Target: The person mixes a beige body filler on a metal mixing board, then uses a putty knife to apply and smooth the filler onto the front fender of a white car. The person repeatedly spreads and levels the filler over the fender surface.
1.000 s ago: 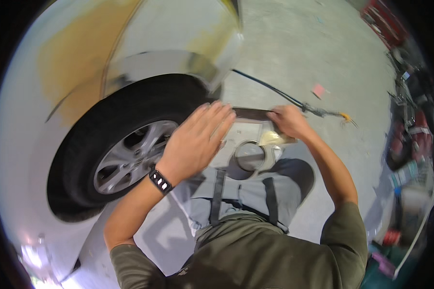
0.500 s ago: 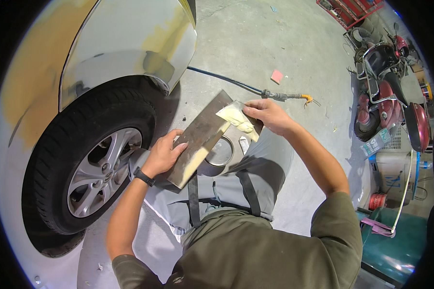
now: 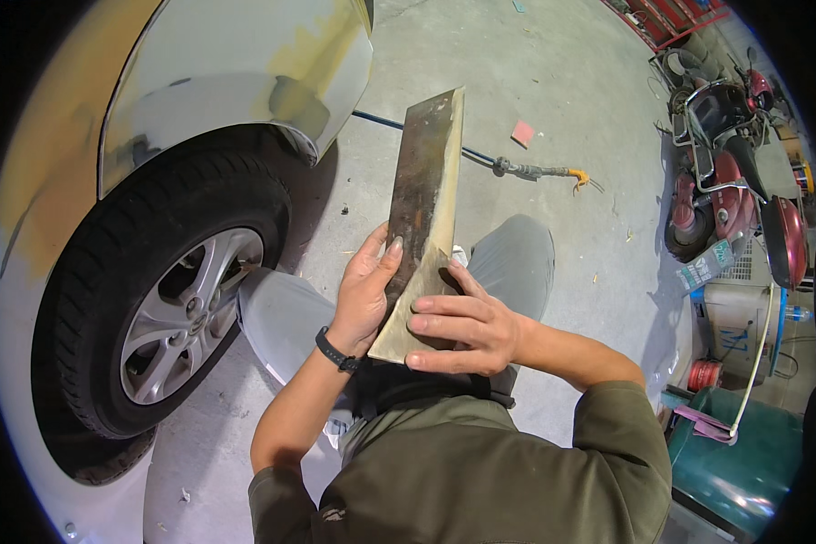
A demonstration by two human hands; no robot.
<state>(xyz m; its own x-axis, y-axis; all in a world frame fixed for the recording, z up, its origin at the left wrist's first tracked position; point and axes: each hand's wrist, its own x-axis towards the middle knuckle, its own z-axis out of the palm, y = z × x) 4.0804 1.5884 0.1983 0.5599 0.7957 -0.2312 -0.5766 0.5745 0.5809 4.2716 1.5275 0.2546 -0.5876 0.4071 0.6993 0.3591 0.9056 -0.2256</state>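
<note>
The car's wheel [image 3: 168,313] and filler-patched fender [image 3: 236,82] are sitting just left of the crouching person, and the long flat board [image 3: 422,218] is now standing upright before the chest, raised from its earlier tilt, so the scraping seems paused. The left hand [image 3: 364,295] is gripping its dark edge, the right hand [image 3: 462,326] lying fingers-together on its pale filler, with no container in view

small green-white carton [image 3: 709,263] beside the scooter [image 3: 743,181]
</note>
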